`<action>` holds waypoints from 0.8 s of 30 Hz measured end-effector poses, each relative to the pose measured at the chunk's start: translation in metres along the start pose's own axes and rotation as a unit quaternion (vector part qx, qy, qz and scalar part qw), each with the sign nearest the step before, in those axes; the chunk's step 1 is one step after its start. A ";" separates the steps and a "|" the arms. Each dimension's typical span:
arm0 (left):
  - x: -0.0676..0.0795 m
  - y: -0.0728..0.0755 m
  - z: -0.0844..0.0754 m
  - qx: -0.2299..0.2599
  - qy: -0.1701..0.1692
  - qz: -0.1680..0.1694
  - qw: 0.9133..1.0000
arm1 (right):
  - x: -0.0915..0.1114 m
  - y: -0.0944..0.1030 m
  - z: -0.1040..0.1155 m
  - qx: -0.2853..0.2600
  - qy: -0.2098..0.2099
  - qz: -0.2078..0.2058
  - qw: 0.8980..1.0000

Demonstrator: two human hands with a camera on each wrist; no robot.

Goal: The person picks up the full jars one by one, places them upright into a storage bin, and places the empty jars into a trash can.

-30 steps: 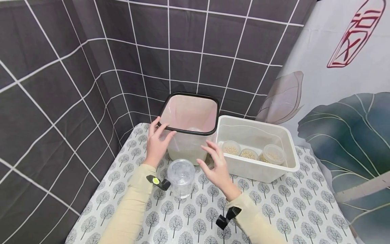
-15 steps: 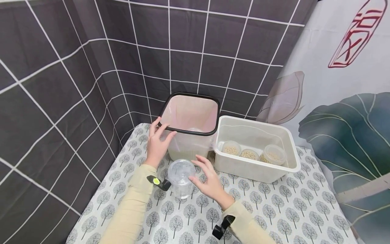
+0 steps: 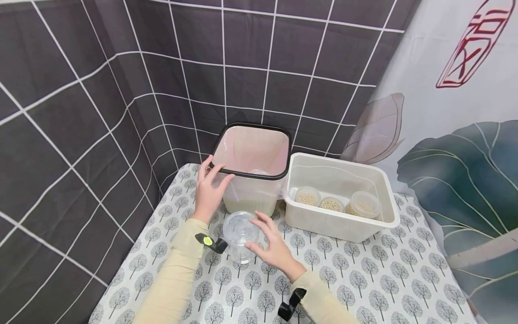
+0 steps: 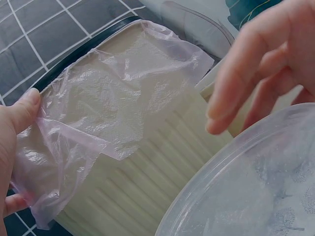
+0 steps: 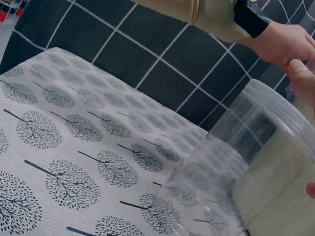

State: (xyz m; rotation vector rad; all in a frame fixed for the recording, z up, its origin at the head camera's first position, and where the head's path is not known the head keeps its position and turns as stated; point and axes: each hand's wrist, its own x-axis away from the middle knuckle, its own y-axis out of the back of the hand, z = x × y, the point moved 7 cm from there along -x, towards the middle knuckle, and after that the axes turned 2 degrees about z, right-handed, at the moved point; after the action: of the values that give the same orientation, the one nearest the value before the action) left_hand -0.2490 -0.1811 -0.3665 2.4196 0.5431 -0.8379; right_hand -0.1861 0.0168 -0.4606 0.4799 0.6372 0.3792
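A clear plastic jar (image 3: 236, 231) stands upright on the tree-print cloth; whether a lid covers it I cannot tell. My right hand (image 3: 275, 247) is beside it, thumb and fingers spread around its right side and overlapping it in the head view. No firm grip shows. At the front left corner of a trash bin (image 3: 251, 198), my left hand (image 3: 208, 193) holds the black rim, with thumb and fingers over the edge. A thin pinkish bag (image 4: 113, 83) lines the bin and hangs over its outside. Something clear and round, only partly visible, lies inside the bin.
To the bin's right stands a white rectangular tub (image 3: 340, 225), holding several clear round containers (image 3: 364, 204) of pale beads or beans. A dark grid-patterned curtain (image 3: 243, 81) rises behind. The cloth-covered table (image 3: 251, 297) extends toward me.
My right hand has moved left and slightly down from the tub's side to the jar, its fingers spread. My left hand stays at the bin's corner; the jar has not visibly moved.
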 end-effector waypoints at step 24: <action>0.000 -0.001 0.001 0.006 0.000 -0.005 1.000 | 0.011 -0.029 -0.023 -0.032 -0.031 0.017 0.999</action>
State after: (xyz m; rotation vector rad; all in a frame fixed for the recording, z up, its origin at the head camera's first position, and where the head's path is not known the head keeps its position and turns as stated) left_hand -0.2498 -0.1809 -0.3675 2.4291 0.5527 -0.8490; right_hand -0.1869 0.0051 -0.4976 0.4401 0.5568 0.4141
